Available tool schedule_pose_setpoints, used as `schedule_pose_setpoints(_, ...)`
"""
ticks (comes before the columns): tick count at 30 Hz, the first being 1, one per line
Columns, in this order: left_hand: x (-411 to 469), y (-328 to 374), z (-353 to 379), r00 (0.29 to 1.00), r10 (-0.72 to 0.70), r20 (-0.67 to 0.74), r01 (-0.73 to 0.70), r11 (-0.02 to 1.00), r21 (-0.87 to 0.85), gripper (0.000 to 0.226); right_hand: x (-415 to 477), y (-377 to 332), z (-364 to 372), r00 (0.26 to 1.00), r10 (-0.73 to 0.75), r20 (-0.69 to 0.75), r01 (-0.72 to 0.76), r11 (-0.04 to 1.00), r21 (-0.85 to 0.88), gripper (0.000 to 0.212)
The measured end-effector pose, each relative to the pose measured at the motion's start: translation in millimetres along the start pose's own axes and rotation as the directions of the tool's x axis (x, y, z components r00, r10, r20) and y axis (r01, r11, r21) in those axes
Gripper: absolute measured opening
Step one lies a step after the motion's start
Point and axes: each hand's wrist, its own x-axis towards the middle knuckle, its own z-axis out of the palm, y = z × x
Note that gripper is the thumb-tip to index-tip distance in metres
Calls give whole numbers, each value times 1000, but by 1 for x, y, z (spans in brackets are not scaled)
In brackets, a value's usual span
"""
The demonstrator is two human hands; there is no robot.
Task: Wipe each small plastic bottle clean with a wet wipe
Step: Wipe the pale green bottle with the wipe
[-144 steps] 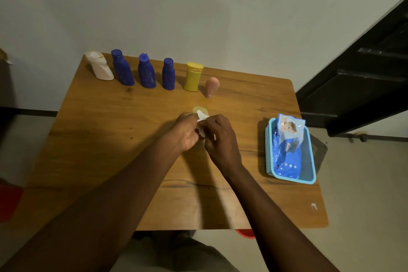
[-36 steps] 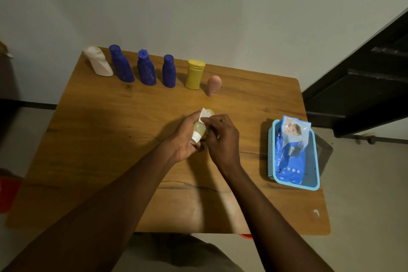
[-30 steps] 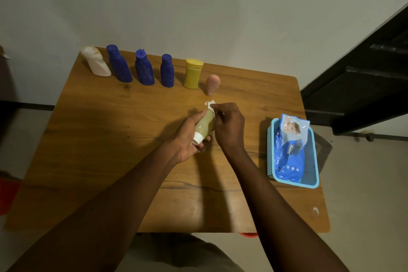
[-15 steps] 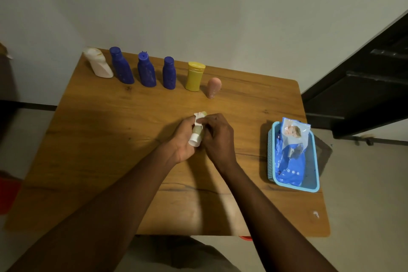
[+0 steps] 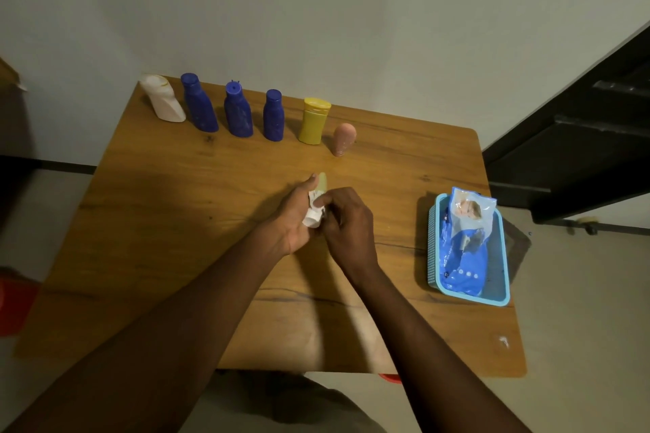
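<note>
Over the middle of the wooden table [image 5: 176,221], my left hand [image 5: 293,218] grips a small pale green bottle [image 5: 322,182] with a white cap, its far end poking out past my thumb. My right hand [image 5: 348,225] pinches a white wet wipe [image 5: 314,213] against the bottle's near end. Along the table's far edge stands a row of bottles: a white one [image 5: 163,98], three blue ones [image 5: 198,104] [image 5: 238,109] [image 5: 274,115], a yellow one [image 5: 314,120] and a small pink one [image 5: 344,138].
A light blue basket [image 5: 432,239] at the table's right side holds a blue wet wipe pack [image 5: 464,246]. A dark door frame [image 5: 580,137] stands at the right. Something red [image 5: 14,306] lies on the floor at the left.
My right hand has slid the wipe down the bottle from its far tip toward the capped near end. My left hand keeps its hold on the bottle.
</note>
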Motion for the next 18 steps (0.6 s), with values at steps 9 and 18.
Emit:
schedule_pose_setpoints(9, 2, 4, 3, 998, 37, -59, -36, 999, 28, 58, -5, -13, -5, 992, -101, 76, 105, 993, -49, 29)
schedule_pose_setpoints(18, 2, -6, 11, 997, 66, -47, -69, 995, -69, 48, 4, -9, -9, 998, 32, -57, -35, 999, -41, 29)
